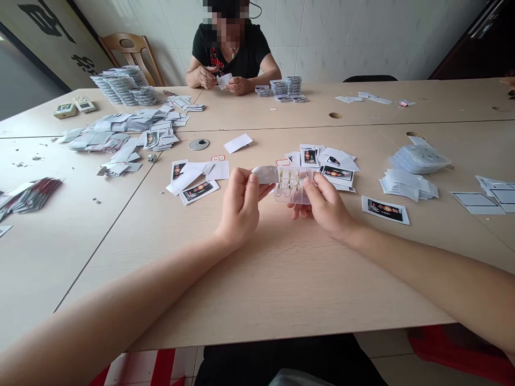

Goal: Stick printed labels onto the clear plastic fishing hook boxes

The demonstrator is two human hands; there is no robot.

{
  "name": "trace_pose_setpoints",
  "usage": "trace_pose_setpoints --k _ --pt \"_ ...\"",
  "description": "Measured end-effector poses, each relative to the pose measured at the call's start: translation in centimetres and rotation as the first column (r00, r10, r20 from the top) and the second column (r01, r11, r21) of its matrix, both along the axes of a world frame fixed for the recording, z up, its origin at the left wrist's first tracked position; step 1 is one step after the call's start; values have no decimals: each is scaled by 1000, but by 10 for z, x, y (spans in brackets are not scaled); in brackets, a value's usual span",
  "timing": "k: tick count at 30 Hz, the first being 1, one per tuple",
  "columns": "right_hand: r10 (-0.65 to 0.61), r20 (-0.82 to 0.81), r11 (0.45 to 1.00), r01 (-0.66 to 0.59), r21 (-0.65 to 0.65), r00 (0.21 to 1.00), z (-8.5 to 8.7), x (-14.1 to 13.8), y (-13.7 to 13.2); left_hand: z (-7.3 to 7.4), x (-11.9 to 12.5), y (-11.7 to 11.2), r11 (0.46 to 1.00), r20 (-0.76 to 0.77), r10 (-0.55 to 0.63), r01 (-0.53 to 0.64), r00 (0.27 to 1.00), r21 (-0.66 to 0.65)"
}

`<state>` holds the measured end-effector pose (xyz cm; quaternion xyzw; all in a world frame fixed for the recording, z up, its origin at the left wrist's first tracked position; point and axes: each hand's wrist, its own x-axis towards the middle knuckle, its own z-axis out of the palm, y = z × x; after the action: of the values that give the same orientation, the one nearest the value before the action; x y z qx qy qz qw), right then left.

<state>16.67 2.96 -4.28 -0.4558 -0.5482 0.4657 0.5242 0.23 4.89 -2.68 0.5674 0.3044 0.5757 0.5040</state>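
Between my hands, above the table, is a pinkish see-through pack (285, 192) with a row of small gold-coloured dangling pieces in it. My right hand (332, 206) pinches its right end, thumb on top, with some fingers showing beneath. My left hand (241, 206) is closed, its thumb pressed on a whitish glossy flap (265, 175) at the pack's left end. I cannot tell whether flap and pack are one piece. Behind the right hand lies a pile of printed black-and-white cards (338, 174). Left of my left hand are white slips and cards (200, 191).
Across the table (249, 300) a person (229, 53) holds a white slip. Stacked packs (293, 86) stand beside them. Heaps of packets (124, 126) spread at the left. Bagged packets (418, 158) and a single card (385, 209) lie at the right.
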Motion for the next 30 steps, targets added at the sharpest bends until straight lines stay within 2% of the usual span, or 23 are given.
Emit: trace_pose_setpoints --k 11,30 --pt "-70 37 998 71 -2 997 1 -2 0 -2 1 4 1000 19 -15 15 1000 -20" --pt "-76 43 997 75 12 996 1 -3 2 -4 1 7 1000 33 -19 18 999 10"
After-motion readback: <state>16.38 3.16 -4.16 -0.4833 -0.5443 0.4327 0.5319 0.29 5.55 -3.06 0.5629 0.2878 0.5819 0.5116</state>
